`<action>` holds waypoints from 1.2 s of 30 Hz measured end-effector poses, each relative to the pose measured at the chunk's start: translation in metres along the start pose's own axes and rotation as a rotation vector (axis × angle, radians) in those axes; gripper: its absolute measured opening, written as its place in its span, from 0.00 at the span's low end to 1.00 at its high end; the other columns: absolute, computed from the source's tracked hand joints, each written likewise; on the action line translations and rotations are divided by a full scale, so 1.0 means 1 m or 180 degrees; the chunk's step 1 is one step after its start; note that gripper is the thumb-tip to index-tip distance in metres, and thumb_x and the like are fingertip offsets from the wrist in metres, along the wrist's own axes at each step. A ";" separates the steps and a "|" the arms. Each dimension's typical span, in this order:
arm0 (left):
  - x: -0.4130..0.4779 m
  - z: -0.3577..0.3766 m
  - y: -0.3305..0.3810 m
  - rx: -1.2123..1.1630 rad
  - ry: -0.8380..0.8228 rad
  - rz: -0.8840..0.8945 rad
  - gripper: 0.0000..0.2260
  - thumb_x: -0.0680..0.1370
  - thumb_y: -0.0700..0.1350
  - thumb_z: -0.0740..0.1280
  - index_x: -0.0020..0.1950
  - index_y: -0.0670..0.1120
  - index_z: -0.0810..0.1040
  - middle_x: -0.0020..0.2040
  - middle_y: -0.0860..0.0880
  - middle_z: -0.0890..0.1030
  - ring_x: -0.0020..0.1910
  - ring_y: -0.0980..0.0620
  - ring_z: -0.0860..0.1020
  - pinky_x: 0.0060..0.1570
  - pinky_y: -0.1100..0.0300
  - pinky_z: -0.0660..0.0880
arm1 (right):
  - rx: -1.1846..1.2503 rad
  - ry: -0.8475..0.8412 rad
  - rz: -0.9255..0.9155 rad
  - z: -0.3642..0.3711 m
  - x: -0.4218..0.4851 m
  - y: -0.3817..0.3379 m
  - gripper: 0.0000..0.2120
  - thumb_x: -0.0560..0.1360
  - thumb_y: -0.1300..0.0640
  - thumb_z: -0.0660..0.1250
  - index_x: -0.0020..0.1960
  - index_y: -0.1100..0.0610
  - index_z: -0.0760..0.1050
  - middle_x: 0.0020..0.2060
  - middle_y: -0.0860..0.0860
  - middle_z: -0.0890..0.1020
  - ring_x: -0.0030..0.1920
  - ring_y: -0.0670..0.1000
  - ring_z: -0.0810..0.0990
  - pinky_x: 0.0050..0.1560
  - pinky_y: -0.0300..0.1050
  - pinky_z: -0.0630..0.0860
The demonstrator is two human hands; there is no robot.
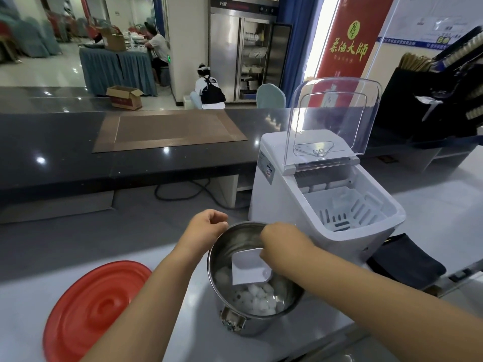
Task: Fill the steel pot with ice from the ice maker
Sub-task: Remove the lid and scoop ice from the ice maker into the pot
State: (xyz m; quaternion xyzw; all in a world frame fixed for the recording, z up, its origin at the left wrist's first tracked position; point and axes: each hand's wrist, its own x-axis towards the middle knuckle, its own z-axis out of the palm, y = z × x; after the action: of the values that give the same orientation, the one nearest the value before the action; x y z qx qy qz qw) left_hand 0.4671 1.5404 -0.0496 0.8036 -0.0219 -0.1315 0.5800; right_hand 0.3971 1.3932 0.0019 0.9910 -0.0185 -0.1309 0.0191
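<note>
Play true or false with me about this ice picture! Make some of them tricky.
1. The clear lid of the ice maker is shut. False: it stands open.
2. The steel pot has ice in it. True.
3. The right hand holds a white scoop inside the pot. True.
4. The red lid sits on top of the pot. False: it lies on the counter, left of the pot.
5. The left hand is far from the pot. False: it holds the pot's rim.
</note>
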 end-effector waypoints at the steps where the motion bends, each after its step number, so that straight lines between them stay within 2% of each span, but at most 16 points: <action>1: 0.000 0.000 0.001 0.0001 -0.0005 0.0005 0.08 0.76 0.38 0.67 0.54 0.46 0.78 0.50 0.48 0.81 0.47 0.51 0.78 0.48 0.59 0.74 | -0.0039 0.0034 -0.0026 -0.002 -0.002 0.002 0.04 0.75 0.65 0.63 0.45 0.61 0.77 0.38 0.55 0.74 0.41 0.57 0.75 0.39 0.45 0.70; 5: 0.003 0.002 0.008 -0.0010 0.0031 0.0055 0.12 0.74 0.32 0.66 0.54 0.45 0.78 0.50 0.48 0.80 0.46 0.52 0.78 0.46 0.62 0.74 | -0.0037 0.0158 -0.0149 -0.016 -0.012 0.011 0.06 0.76 0.60 0.63 0.40 0.58 0.72 0.33 0.52 0.69 0.40 0.57 0.74 0.39 0.44 0.70; 7: 0.005 0.005 0.012 -0.0040 0.0060 0.0105 0.12 0.74 0.32 0.65 0.53 0.45 0.78 0.49 0.48 0.80 0.45 0.53 0.78 0.44 0.63 0.74 | 0.0116 0.0203 -0.0139 -0.027 -0.019 0.018 0.07 0.76 0.56 0.63 0.41 0.58 0.74 0.33 0.52 0.71 0.38 0.55 0.73 0.39 0.43 0.69; 9: 0.007 0.009 0.017 -0.0139 0.0161 0.0174 0.09 0.76 0.35 0.65 0.52 0.45 0.79 0.49 0.48 0.81 0.44 0.55 0.77 0.46 0.61 0.72 | 0.0275 0.0244 -0.0094 -0.039 -0.026 0.026 0.09 0.76 0.53 0.64 0.40 0.58 0.74 0.34 0.53 0.74 0.38 0.55 0.74 0.38 0.43 0.72; 12: 0.010 0.017 0.027 -0.0279 0.0272 0.0250 0.07 0.76 0.39 0.65 0.52 0.46 0.80 0.48 0.49 0.81 0.44 0.55 0.76 0.48 0.61 0.71 | 0.0750 0.0161 0.0030 -0.055 -0.031 0.042 0.10 0.75 0.53 0.65 0.38 0.57 0.76 0.31 0.52 0.78 0.30 0.52 0.78 0.33 0.43 0.78; 15: 0.012 0.027 0.039 -0.0269 0.0279 0.0355 0.06 0.77 0.41 0.66 0.52 0.48 0.80 0.47 0.51 0.81 0.44 0.55 0.77 0.47 0.61 0.71 | 0.1321 0.0070 0.0167 -0.066 -0.032 0.063 0.11 0.75 0.55 0.65 0.35 0.56 0.74 0.25 0.52 0.79 0.21 0.48 0.78 0.22 0.37 0.73; 21: 0.014 0.052 0.060 -0.0445 0.0188 0.0563 0.05 0.77 0.44 0.67 0.52 0.47 0.79 0.45 0.52 0.81 0.42 0.58 0.77 0.40 0.67 0.71 | 0.1617 0.0572 0.0369 -0.093 -0.035 0.117 0.11 0.75 0.56 0.68 0.35 0.57 0.76 0.20 0.49 0.77 0.19 0.46 0.74 0.22 0.38 0.72; 23: 0.016 0.061 0.065 -0.0511 0.0161 0.0558 0.06 0.77 0.45 0.68 0.54 0.48 0.78 0.47 0.51 0.81 0.44 0.56 0.77 0.44 0.65 0.73 | 0.1453 0.0687 0.0412 -0.102 -0.035 0.136 0.11 0.74 0.54 0.68 0.35 0.57 0.77 0.25 0.49 0.80 0.22 0.47 0.75 0.23 0.39 0.73; 26: 0.018 0.074 0.073 -0.0669 0.0187 0.0544 0.10 0.75 0.46 0.70 0.55 0.47 0.77 0.52 0.48 0.81 0.51 0.50 0.79 0.55 0.55 0.76 | 0.0981 0.0948 0.0525 -0.110 -0.030 0.164 0.12 0.73 0.51 0.69 0.32 0.52 0.77 0.29 0.48 0.81 0.27 0.47 0.77 0.28 0.41 0.73; 28: 0.018 0.082 0.080 -0.0683 0.0217 0.0559 0.15 0.74 0.46 0.71 0.59 0.46 0.75 0.54 0.47 0.80 0.54 0.50 0.79 0.58 0.53 0.76 | 0.0433 0.1106 0.0675 -0.109 -0.023 0.178 0.13 0.73 0.47 0.69 0.32 0.51 0.76 0.31 0.47 0.80 0.33 0.47 0.78 0.34 0.43 0.75; 30: 0.019 0.091 0.088 -0.0641 0.0238 0.0605 0.20 0.74 0.46 0.71 0.64 0.46 0.72 0.58 0.49 0.78 0.57 0.52 0.77 0.60 0.54 0.74 | -0.0297 0.1178 0.0765 -0.105 -0.017 0.187 0.12 0.74 0.45 0.66 0.36 0.50 0.78 0.33 0.46 0.79 0.36 0.50 0.77 0.35 0.43 0.74; 33: 0.022 0.100 0.094 -0.0508 0.0248 0.0655 0.27 0.73 0.48 0.72 0.70 0.48 0.67 0.65 0.51 0.73 0.63 0.52 0.72 0.65 0.50 0.71 | -0.1090 0.1233 0.0595 -0.098 -0.007 0.191 0.11 0.76 0.47 0.62 0.43 0.52 0.78 0.33 0.48 0.73 0.36 0.53 0.74 0.34 0.42 0.67; 36: 0.027 0.108 0.095 -0.0434 0.0222 0.0669 0.29 0.72 0.47 0.72 0.70 0.49 0.65 0.67 0.51 0.71 0.64 0.52 0.71 0.66 0.50 0.70 | -0.1558 0.1204 0.0315 -0.093 0.003 0.193 0.07 0.77 0.54 0.62 0.47 0.52 0.79 0.32 0.48 0.69 0.36 0.54 0.71 0.35 0.42 0.64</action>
State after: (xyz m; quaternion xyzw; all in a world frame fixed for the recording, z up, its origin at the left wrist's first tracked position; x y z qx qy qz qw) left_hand 0.4785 1.4044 0.0032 0.7598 -0.0768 -0.0432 0.6442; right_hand 0.4178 1.2031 0.0990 0.9617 -0.0308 0.0563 0.2666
